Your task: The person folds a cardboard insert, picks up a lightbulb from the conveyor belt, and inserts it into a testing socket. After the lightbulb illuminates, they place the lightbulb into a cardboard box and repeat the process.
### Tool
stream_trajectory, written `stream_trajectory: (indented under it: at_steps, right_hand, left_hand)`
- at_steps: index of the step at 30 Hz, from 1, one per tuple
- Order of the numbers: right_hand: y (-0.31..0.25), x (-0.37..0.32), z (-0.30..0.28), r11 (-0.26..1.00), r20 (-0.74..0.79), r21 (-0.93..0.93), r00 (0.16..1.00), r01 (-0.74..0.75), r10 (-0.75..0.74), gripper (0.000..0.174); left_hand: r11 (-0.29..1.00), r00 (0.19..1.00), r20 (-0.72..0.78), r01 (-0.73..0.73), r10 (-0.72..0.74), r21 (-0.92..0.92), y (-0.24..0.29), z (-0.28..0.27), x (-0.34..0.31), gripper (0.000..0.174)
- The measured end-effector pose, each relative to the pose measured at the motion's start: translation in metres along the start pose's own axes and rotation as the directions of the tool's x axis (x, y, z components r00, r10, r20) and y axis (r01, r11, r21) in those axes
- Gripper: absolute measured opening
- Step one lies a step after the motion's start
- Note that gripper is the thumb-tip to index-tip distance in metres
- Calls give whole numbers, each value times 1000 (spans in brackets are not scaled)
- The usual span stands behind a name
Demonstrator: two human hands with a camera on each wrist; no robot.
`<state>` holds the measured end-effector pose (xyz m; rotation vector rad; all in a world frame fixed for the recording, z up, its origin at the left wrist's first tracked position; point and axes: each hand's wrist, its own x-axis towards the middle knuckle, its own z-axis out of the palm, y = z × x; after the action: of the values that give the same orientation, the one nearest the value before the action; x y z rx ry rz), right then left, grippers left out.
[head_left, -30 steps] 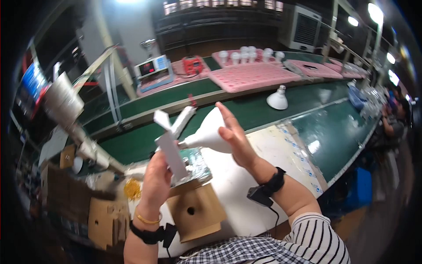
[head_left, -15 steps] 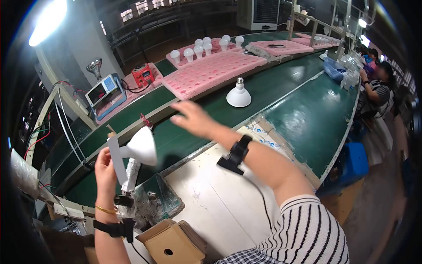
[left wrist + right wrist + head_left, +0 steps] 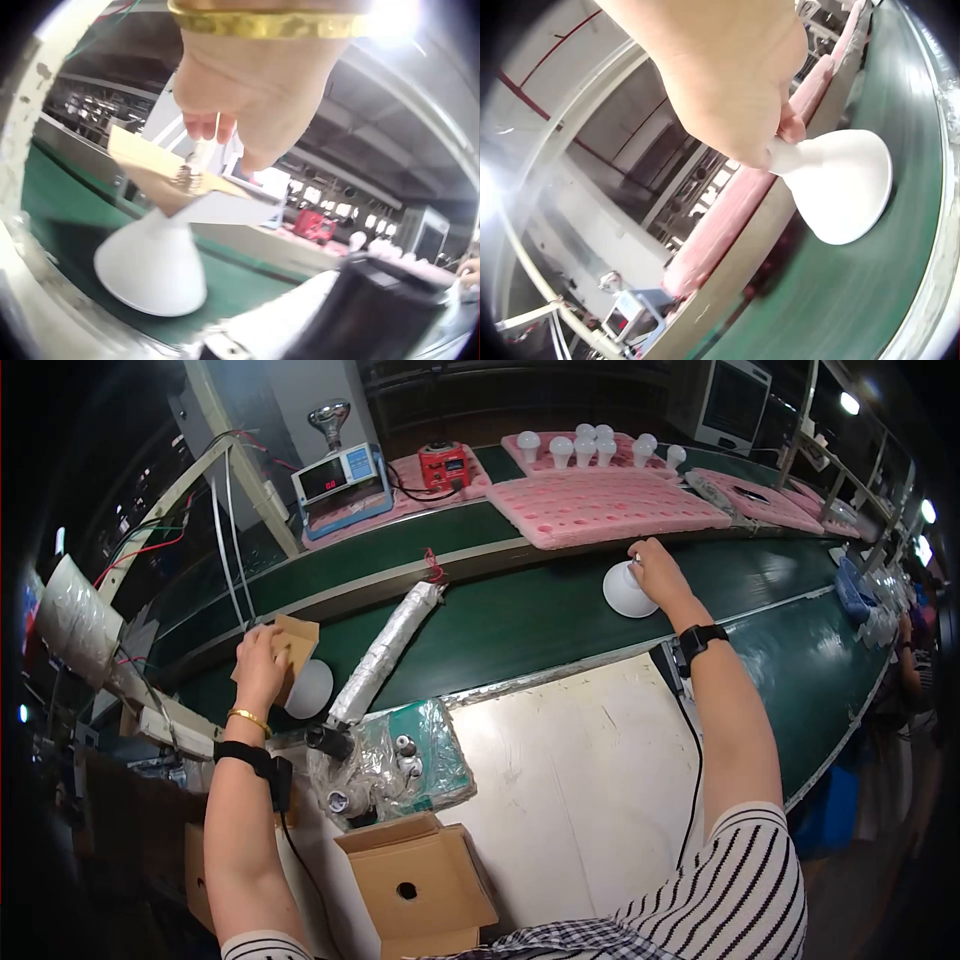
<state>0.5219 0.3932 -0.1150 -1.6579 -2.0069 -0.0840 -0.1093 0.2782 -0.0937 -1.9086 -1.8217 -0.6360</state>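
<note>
On the left of the green belt, a white reflector bulb [image 3: 154, 266] has its neck through a folded piece of cardboard [image 3: 296, 645], brown on one face and pale on the other. My left hand [image 3: 260, 665] is at the top of this bulb, its fingers around the metal screw base [image 3: 189, 178]. Farther right, a second white reflector bulb [image 3: 844, 184] is wide end down on the belt. My right hand [image 3: 660, 575] pinches that bulb by its narrow base, which the fingers mostly hide.
A foil-wrapped bar [image 3: 385, 655] and a plastic-wrapped board with sockets [image 3: 405, 760] lie between the arms. Nearby is a brown box [image 3: 430, 880] with a round hole. Behind the belt stand a meter [image 3: 340, 482], a red device [image 3: 443, 467] and pink foam trays [image 3: 605, 510] with several bulbs.
My right hand let go of the first bulb and reached out to grip the second one. My left hand brought the first bulb and its cardboard left, over to the belt.
</note>
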Motion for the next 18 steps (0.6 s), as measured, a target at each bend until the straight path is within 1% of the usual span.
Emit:
stream_trajectory:
  at_steps: [1, 2, 3, 4, 5, 6, 7, 8, 10, 11, 12, 13, 14, 16, 17, 18]
  right_hand:
    - [-23, -8, -5, 989, -37, 144, 999, 33, -28, 29]
    - [-50, -17, -14, 958, -58, 286, 998, -3, 20, 26]
    - [-75, -28, -17, 651, 104, 725, 970, -226, 221, 21]
    - [-97, -42, -17, 379, 125, 903, 967, -203, 221, 21]
    - [-131, -60, -25, 73, 173, 979, 965, -190, 197, 25]
    - [-163, -78, -35, -37, 250, 968, 961, -247, 117, 28]
    - [-185, -93, -41, -54, 334, 940, 942, -336, -43, 30]
    - [-201, -103, -41, -13, 366, 928, 917, -372, -158, 38]
    - [-246, -118, -68, 67, 285, 958, 912, -278, -295, 57]
    - [-263, -122, -81, 161, 200, 976, 906, -149, -373, 66]
    - [-276, -125, -92, 240, 120, 971, 883, -8, -454, 75]
    - [-286, -126, -101, 316, 119, 947, 843, 63, -524, 83]
    - [-299, -127, -106, 331, 121, 937, 787, 110, -605, 89]
    - [-323, -131, -108, 489, 99, 803, 733, 340, -673, 97]
    - [-327, -126, -107, 467, 123, 832, 721, 299, -682, 101]
    - [-331, -125, -108, 499, 215, 847, 742, 181, -635, 104]
  left_hand:
    - [997, 998, -52, -50, 47, -63, 12, -10, 7, 24]
    - [988, 990, -106, -101, 89, -120, 28, -25, 11, 24]
    - [912, 1000, 25, 17, -7, -411, 52, -41, 9, 24]
    - [743, 984, 167, 161, -67, -649, 79, -58, 4, 24]
    - [638, 951, 310, 245, -10, -730, 105, -77, -7, 27]
    - [520, 899, 433, 339, 67, -785, 129, -92, -20, 30]
    - [346, 867, 490, 434, 88, -831, 151, -100, -36, 35]
    - [161, 835, 536, 516, 125, -841, 170, -108, -50, 41]
    - [55, 812, 504, 512, 295, -857, 192, -138, -66, 52]
    - [108, 830, 498, 488, 250, -866, 194, -135, -79, 54]
    - [160, 848, 487, 462, 209, -872, 192, -132, -89, 55]
    - [251, 820, 510, 453, 259, -855, 186, -139, -91, 60]
    - [382, 868, 423, 310, 260, -871, 184, -141, -97, 62]
    - [419, 907, 359, 243, 222, -875, 181, -144, -107, 64]
    - [394, 894, 385, 276, 229, -876, 177, -149, -109, 64]
    - [386, 898, 379, 275, 225, -881, 175, -151, -112, 64]
